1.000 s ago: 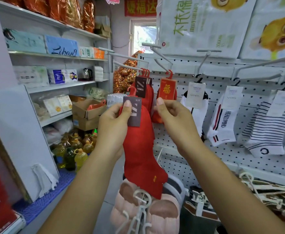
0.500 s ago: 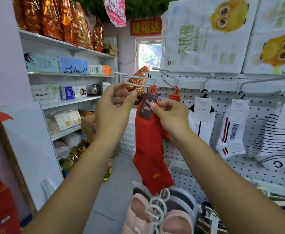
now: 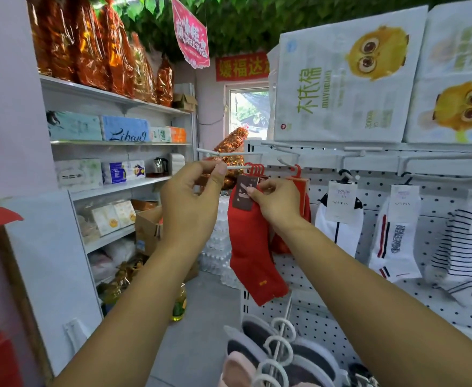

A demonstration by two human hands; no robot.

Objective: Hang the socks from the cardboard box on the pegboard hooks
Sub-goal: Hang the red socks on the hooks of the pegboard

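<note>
pinching with the left hand (image 3: 190, 202) the free tip of a white hook (image 3: 239, 166), thumb and forefinger closed round the rod, the other fingers loosely curled behind; probably to steady it. a little to the right, pinching with the right hand (image 3: 278, 203) the dark card label (image 3: 244, 195) at the top of a red sock (image 3: 253, 255), fingertips tight on the card edge, just under the row of red plastic hangers (image 3: 254, 170) strung on the same hook. hanging limp below the label, toe down, beside the pegboard (image 3: 374, 196). surely light and soft, no stiffness in the cloth, so better to take hold at the stiff card or the small hanger, not at the fabric. cannot tell if its own hanger is already over the rod. further right, white socks (image 3: 338, 227) on neighbouring hooks.
</note>
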